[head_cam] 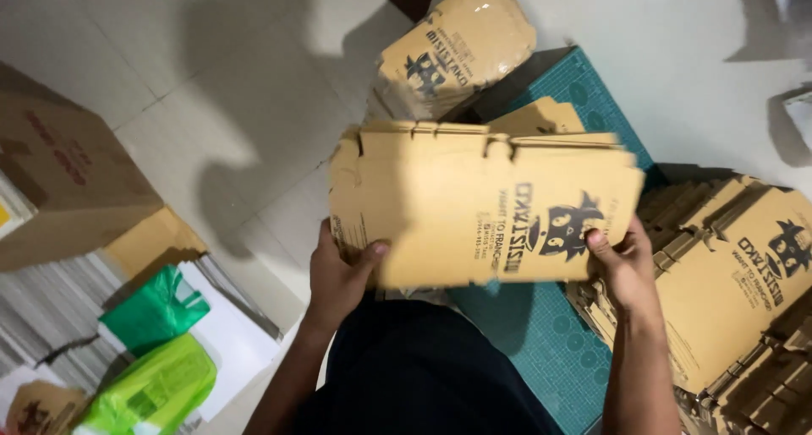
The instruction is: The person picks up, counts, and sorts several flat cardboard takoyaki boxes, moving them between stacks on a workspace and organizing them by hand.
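Left hand (338,274) clamped on the lower left edge of a flat box blank (474,207), thumb on its printed face; right hand (624,266) gripping the lower right edge likewise. Held up over a green mat (541,333), hiding part of it. Stack of blanks (736,283) just right. Folded box (457,46) beyond. Carton (59,173) and green bags (156,350) far left.

Both bare forearms reach forward from the bottom of the view, elbows low and wrists raised. The left hand (338,274) is curled, its thumb pressed flat across the front. The right hand (622,266) grips likewise (thumb forward, fingers hidden behind), the two hands held level and well apart.
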